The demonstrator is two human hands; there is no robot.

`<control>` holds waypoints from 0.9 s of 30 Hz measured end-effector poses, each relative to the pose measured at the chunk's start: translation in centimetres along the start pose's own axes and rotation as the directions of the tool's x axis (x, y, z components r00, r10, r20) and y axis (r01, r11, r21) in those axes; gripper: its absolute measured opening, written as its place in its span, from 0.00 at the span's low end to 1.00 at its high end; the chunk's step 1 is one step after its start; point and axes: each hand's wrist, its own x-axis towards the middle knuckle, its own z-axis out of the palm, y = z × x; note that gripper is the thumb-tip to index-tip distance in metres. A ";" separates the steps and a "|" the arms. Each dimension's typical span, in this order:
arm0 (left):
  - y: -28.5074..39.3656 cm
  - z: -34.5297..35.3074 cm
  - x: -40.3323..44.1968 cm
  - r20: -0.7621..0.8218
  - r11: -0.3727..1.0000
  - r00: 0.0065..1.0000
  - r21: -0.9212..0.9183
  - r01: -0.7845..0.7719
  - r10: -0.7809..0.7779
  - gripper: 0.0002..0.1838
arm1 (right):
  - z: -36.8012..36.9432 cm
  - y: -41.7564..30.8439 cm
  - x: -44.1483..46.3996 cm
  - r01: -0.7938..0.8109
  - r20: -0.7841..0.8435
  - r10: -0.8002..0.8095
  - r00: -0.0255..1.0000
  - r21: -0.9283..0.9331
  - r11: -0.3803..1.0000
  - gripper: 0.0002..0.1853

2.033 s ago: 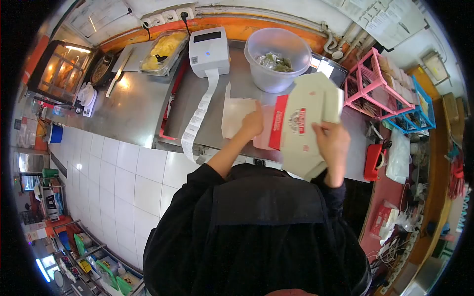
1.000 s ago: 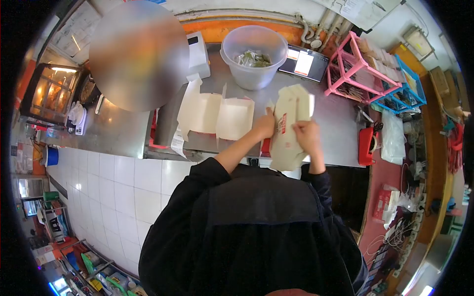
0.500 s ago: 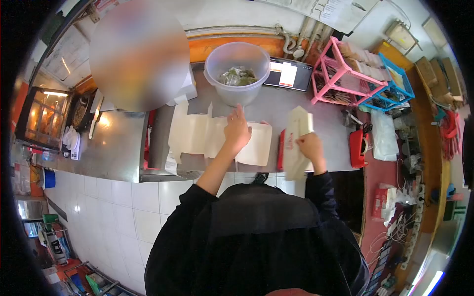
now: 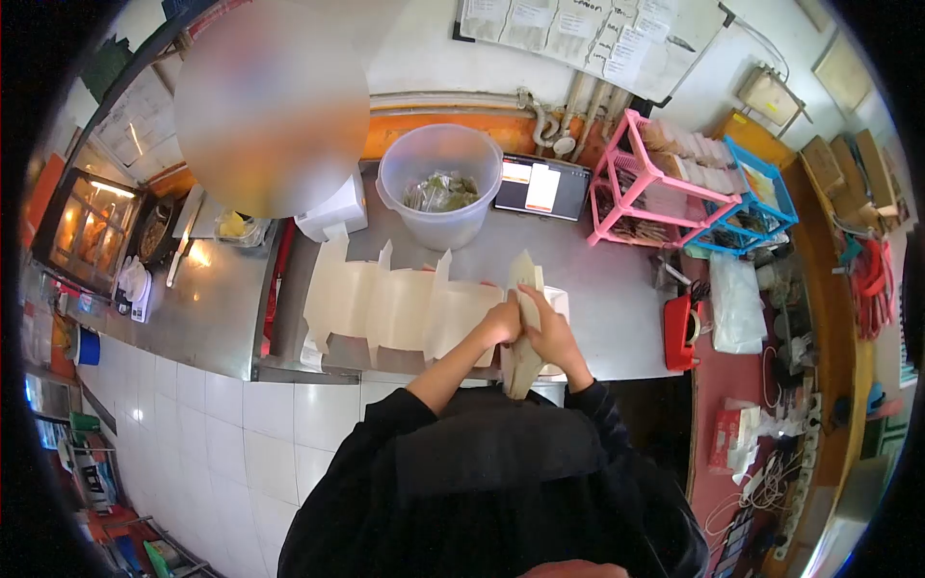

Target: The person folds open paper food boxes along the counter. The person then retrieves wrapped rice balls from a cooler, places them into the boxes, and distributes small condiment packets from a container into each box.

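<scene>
The left hand [image 4: 501, 324] has moved from above the row of opened cardboard to the carton [image 4: 521, 371], and the right hand [image 4: 552, 335], further right earlier, has come in close to it. Both hands now grip the carton, one on each side, near the front edge of the surface [image 4: 626, 289]. It is held upright and edge-on, still mostly folded; whether it is one sheet or several I cannot tell.

Left of the left hand, the opened cardboard [image 4: 397, 308] lies spread with pale insides up and flaps raised. That opening-out looks done; the flaps are not closed, and the carton in the hands is not opened out. Just right of the carton, a white piece [image 4: 561, 301] shows partly behind the right hand.

Beyond the left hand stands the tub [image 4: 443, 226] with bagged greens, close behind the cardboard, so it limits room there. The printer [image 4: 332, 214] is further left, partly hidden by a blur. Beyond the right hand are the screen [image 4: 564, 193] and pink rack [image 4: 665, 188]; well to its right is the tape dispenser [image 4: 679, 337].
</scene>
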 end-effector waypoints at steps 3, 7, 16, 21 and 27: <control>-0.4 -0.8 -0.5 -0.033 0.996 0.996 -0.043 0.083 -0.085 0.44 | -1.4 -1.9 -0.5 0.016 0.008 -0.016 1.000 0.056 0.998 0.36; -1.9 -1.9 -1.0 -0.127 0.983 0.975 0.004 0.183 -0.181 0.44 | -7.1 -5.2 -1.7 0.134 -0.102 -0.138 0.985 -0.042 0.990 0.38; -0.6 -5.4 -3.9 -0.463 0.959 0.856 0.041 0.281 -0.231 0.46 | -14.3 -4.4 -3.8 -0.232 -0.166 0.189 0.968 -0.298 0.926 0.45; 3.4 -0.9 -1.3 -0.655 0.975 0.725 0.103 -0.196 0.215 0.46 | -11.1 8.0 -1.7 -0.223 -0.086 0.229 0.970 0.069 0.972 0.52; 5.5 5.5 4.1 -0.197 0.981 0.971 -0.111 -0.158 0.134 0.47 | -8.7 14.5 -0.5 -0.033 -0.034 0.035 0.999 0.068 0.997 0.42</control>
